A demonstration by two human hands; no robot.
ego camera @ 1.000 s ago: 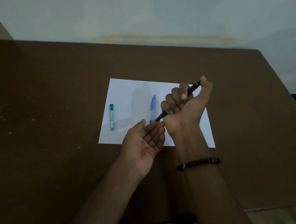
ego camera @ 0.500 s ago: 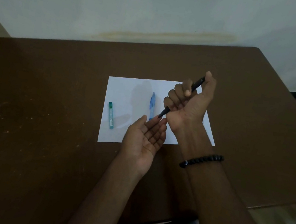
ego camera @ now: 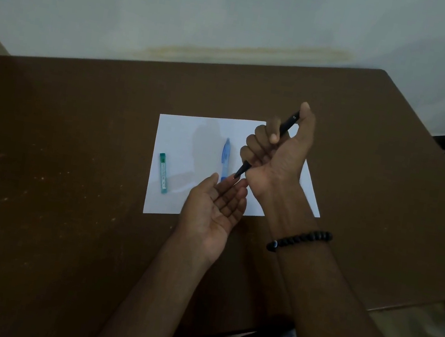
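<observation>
So here's what we're looking at. Our right hand (ego camera: 279, 154) is wrapped in a fist round the black pencil (ego camera: 287, 124), held up above the table (ego camera: 59, 142), with the thumb sitting on the pencil's top end. The pencil runs at a slant through the fist: the top pokes out up and to the right, and the pointed tip comes out at the bottom of the fist, aiming down and left.

Our left hand (ego camera: 211, 213) sits just below that, palm up, fingers loosely cupped and holding nothing. The pencil tip is right at its fingertips, but we honestly can't tell if it's actually touching them or hanging just above.

Under both hands there's a white sheet of paper (ego camera: 190, 140). A blue pen (ego camera: 226, 156) lies on it just left of the fist, with its near end hidden behind the left fingertips. A small green lead tube (ego camera: 163, 173) lies further left near the sheet's edge, well apart from both hands. There's a black bead bracelet (ego camera: 300, 240) on the right wrist.
</observation>
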